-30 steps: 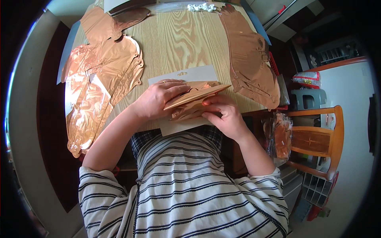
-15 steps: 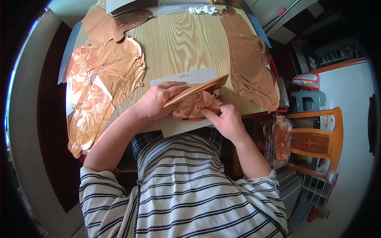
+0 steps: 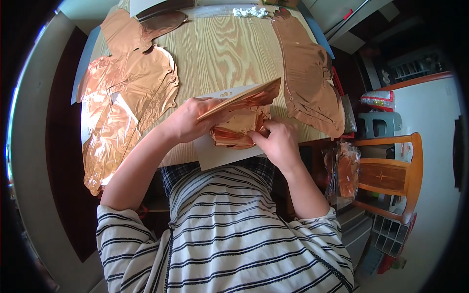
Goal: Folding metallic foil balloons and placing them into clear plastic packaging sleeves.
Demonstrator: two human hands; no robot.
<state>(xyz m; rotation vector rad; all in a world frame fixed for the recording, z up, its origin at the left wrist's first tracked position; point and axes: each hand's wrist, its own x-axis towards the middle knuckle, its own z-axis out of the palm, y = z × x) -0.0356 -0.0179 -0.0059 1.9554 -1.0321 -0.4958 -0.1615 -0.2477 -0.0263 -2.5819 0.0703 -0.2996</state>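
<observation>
At the near table edge I hold a folded copper foil balloon (image 3: pixel 238 128) over a white card with a hang hole (image 3: pixel 215 155). My left hand (image 3: pixel 191 119) is closed on the raised upper flap, its fingers mostly hidden behind the foil. Thumb and fingers of my right hand (image 3: pixel 279 141) pinch the balloon's lower folds at their right side. The flap stands tilted up, so the crinkled inner layers show beneath it. The card lies partly under the foil and sticks out past the table's near edge.
Flat copper foil balloons lie on the left (image 3: pixel 129 88) and right (image 3: pixel 308 68) of the wooden table (image 3: pixel 227 44). Small white pieces (image 3: pixel 249 12) sit at the far edge. To the right, clear bags with copper foil (image 3: pixel 346 171) hang by a wooden chair (image 3: pixel 386 171).
My left hand has lifted the foil flap higher, opening a wider gap above the lower folds. My right hand has shifted slightly, still pinching the foil.
</observation>
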